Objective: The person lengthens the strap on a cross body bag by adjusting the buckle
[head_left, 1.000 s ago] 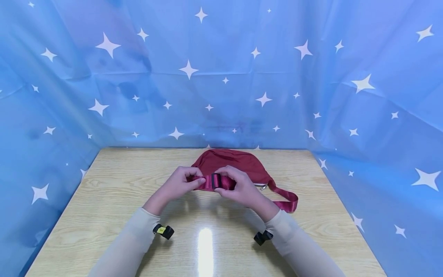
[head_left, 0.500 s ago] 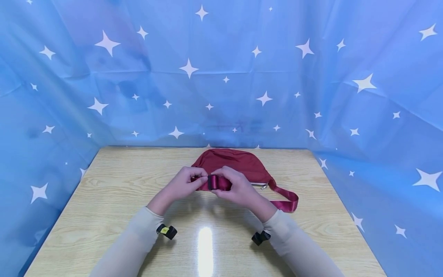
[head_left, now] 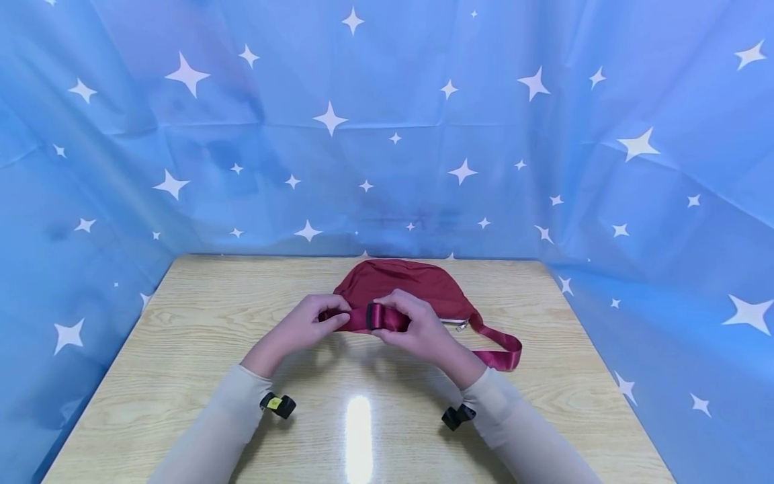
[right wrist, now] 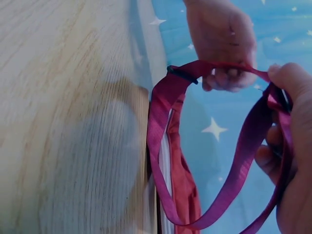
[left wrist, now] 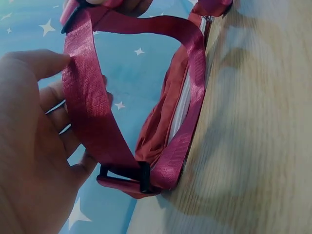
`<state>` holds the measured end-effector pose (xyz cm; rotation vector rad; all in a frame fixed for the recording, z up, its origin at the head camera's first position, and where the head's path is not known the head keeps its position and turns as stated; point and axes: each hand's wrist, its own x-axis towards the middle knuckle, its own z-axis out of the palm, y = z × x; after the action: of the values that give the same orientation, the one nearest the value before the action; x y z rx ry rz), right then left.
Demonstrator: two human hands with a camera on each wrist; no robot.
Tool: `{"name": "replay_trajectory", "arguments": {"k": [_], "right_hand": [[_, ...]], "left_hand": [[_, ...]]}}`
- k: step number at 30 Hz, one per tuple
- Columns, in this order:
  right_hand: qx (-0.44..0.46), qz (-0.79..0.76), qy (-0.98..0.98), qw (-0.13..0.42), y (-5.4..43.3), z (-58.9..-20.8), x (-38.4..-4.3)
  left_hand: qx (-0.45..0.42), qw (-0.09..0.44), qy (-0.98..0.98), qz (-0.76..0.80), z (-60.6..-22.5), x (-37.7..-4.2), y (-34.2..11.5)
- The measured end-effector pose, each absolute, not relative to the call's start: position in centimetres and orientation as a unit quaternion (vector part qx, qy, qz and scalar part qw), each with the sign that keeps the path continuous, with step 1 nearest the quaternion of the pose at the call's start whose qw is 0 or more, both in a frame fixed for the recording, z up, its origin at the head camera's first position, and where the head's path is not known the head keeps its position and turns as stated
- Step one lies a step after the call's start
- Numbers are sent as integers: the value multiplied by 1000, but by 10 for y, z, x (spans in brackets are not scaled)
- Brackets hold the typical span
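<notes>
A dark red waist bag lies near the table's back edge, its zipper side toward me. My left hand pinches the bag's shiny red strap between thumb and fingers, left of a black strap slider. In my right hand, thumb and fingertips grip the strap right at that slider, where the webbing folds back in a loop. The left wrist view shows a second black buckle lower on the strap, below my left fingers. Between the hands and the bag, the strap hangs in a wide curve.
To the right, a loop of the strap rests on the wooden table, beside the zipper pull. A blue curtain with white stars stands behind the table and along its sides.
My left hand first came right, up to the slider, and has since slid left along the strap, baring more webbing. My right hand shifted slightly left with the slider, then back right.
</notes>
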<state>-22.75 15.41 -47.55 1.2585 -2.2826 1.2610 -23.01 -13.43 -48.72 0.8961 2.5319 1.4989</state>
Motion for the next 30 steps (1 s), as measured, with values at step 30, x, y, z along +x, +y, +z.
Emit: {"name": "replay_trajectory", "arguments": {"k": [30], "right_hand": [[429, 438, -784, 98, 150, -481, -227]], "left_hand": [[325, 35, 787, 524, -478, -229, -110]]}}
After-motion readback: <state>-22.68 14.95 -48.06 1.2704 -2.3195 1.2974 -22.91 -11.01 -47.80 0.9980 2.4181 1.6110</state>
